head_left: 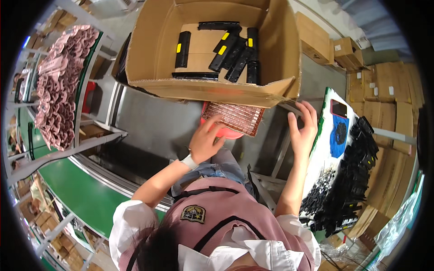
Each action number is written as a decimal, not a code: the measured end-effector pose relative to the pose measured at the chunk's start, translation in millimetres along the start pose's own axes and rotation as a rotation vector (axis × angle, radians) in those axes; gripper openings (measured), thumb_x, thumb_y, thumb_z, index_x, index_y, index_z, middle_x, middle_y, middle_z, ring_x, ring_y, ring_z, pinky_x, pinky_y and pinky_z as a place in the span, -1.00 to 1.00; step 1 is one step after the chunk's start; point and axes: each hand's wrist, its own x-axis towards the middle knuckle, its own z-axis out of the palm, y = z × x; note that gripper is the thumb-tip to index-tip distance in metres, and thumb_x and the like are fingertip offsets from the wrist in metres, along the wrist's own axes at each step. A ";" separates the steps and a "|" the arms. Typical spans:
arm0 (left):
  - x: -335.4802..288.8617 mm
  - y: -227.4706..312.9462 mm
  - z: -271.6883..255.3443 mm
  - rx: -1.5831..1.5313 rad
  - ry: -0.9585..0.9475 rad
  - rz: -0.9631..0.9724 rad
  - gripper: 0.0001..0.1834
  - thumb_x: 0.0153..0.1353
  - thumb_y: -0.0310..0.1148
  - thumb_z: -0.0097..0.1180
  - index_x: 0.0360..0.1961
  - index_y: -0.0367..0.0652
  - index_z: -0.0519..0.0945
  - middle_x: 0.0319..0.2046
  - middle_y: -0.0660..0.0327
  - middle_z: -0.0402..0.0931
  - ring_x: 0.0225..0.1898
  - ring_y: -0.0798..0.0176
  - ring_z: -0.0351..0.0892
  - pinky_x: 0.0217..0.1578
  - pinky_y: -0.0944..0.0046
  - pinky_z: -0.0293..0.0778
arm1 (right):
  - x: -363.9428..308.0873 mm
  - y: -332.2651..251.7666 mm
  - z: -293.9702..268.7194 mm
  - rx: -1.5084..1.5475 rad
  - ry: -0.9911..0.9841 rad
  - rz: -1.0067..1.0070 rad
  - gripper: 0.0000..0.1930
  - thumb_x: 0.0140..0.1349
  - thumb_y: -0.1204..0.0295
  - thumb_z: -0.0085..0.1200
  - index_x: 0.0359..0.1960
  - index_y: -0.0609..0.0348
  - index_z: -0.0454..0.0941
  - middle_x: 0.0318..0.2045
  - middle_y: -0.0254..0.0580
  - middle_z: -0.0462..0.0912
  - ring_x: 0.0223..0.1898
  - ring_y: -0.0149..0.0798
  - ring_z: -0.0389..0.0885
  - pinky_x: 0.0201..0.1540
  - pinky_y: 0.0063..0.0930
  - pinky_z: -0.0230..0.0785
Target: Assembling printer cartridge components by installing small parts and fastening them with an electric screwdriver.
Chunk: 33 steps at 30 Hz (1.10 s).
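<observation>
A large open cardboard box (282,49) stands in front of me, its near flap facing me. Several long black plastic parts (182,52) lie loosely on its bottom, some with yellow stickers. My right hand (305,126) is raised by the box's near right corner, thumb and fingers apart, with nothing visible in it. Lower and to the left, my left hand (206,141) has its fingers loosely spread and holds nothing visible. It is nearest to a red stool (231,133) topped by a brown mat of small tiles (237,118); whether it touches them I cannot tell.
On the right, a white-topped table (316,169) bears a phone (338,108), a blue bag (339,137) and a heap of black parts (348,189). Cardboard cartons (384,86) are stacked beyond. Many pinkish pieces (56,90) fill a left rack, above a green work surface (86,187).
</observation>
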 end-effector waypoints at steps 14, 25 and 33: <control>257.2 -112.0 -139.4 -0.304 0.007 -0.260 -0.60 0.02 -0.24 0.24 -0.20 -0.29 0.52 -0.23 0.07 0.50 -0.20 0.16 0.51 -0.20 0.24 0.42 | 192.1 -72.0 112.8 0.108 -0.245 -0.179 -0.78 0.07 0.37 0.13 -0.28 0.21 0.60 -0.41 -0.16 0.62 -0.43 -0.31 0.63 -0.33 -0.49 0.44; 296.5 -325.2 26.0 0.593 -1.196 -0.151 -0.32 -0.10 -0.09 0.29 0.05 -0.22 0.44 -0.04 -0.05 0.47 0.11 -0.06 0.37 0.07 0.11 0.35 | 282.1 90.8 371.2 -0.560 -0.890 0.447 -0.61 0.02 0.17 0.12 -0.14 0.11 0.60 -0.10 0.00 0.60 -0.04 -0.03 0.57 -0.01 -0.20 0.44; 203.0 -392.0 64.5 0.432 -0.903 -0.308 -0.26 -0.16 -0.20 0.33 0.12 -0.06 0.35 0.07 0.06 0.35 0.14 -0.09 0.28 0.05 0.06 0.37 | 182.4 124.1 481.3 -0.357 -0.477 0.683 -0.11 -0.31 -0.03 0.40 -0.06 0.46 0.34 -0.05 0.17 0.49 0.00 0.02 0.50 0.01 -0.30 0.40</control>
